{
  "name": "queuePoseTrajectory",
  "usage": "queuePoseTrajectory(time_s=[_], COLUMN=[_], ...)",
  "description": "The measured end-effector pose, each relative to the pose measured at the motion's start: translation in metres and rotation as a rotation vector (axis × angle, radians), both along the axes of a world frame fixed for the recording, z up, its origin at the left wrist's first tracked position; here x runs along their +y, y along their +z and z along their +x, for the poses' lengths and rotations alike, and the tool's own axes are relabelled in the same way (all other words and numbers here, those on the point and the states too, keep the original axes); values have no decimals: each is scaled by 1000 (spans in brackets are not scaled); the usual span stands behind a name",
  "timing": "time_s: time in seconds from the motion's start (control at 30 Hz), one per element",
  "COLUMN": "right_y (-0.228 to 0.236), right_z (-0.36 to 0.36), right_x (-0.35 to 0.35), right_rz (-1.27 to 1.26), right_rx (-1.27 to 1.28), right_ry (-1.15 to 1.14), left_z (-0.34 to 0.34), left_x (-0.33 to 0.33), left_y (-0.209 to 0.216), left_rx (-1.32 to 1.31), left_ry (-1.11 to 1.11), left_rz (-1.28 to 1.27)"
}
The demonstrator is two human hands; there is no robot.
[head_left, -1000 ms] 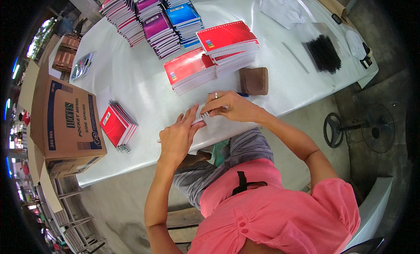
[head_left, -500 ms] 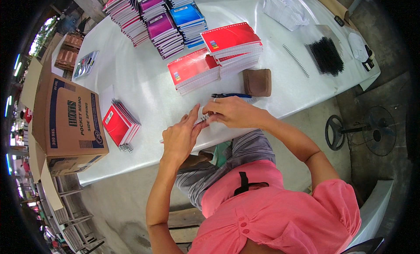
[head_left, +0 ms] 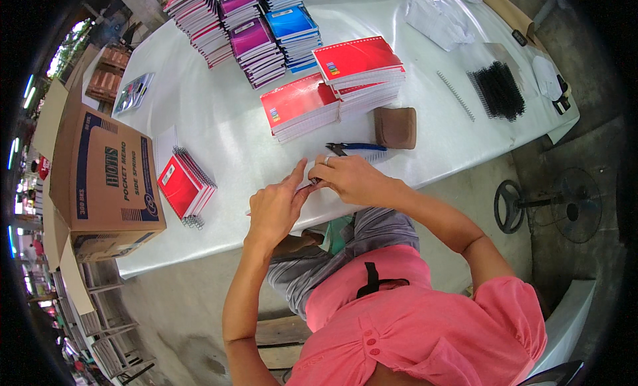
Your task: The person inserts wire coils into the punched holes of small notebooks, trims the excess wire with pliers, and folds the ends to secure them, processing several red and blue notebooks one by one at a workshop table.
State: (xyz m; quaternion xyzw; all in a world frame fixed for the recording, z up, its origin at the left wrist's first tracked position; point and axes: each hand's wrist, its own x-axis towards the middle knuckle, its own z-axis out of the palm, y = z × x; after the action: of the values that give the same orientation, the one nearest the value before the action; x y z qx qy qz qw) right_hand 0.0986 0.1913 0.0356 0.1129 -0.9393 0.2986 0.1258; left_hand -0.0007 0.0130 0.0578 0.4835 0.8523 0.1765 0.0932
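Note:
Close to the table's near edge, my left hand (head_left: 274, 205) is closed on a small notebook, which is almost wholly hidden under it; only slivers of its edge show. My right hand (head_left: 355, 180) meets it from the right, its thumb and forefinger pinching the end of a spiral wire (head_left: 313, 182) at the notebook's edge. Just beyond the right hand lie pliers with blue handles (head_left: 365, 147), partly over another pale wire coil (head_left: 376, 156). A brown block (head_left: 395, 128) sits beside them.
Stacks of red notebooks (head_left: 359, 60) stand ahead, with purple (head_left: 251, 39) and blue (head_left: 292, 24) stacks behind. Coil-bound red notebooks (head_left: 183, 187) lie left, near a cardboard box (head_left: 116, 173). On the right are a loose coil (head_left: 455, 95) and a black coil pile (head_left: 497, 92).
My right hand has shifted slightly and its fingers have closed in over the wire, so less of the coil shows. The left hand keeps its hold. The whole view has moved a little.

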Motion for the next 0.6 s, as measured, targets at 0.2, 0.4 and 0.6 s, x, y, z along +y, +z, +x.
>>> queuePoseTrajectory(time_s=[0.2,0.4,0.6], right_y=[-6,-6,-7], right_z=[3,2,5], right_x=[-4,-6,-10], right_rz=[-43,-56,-45], right_rx=[83,117,154], right_ry=[-21,-15,-33], left_z=[-2,-1,1], left_x=[-2,1,-2], left_y=[12,7,4], left_rx=[-161,-240,-249], left_ry=[23,72,78], left_rz=[21,41,160])
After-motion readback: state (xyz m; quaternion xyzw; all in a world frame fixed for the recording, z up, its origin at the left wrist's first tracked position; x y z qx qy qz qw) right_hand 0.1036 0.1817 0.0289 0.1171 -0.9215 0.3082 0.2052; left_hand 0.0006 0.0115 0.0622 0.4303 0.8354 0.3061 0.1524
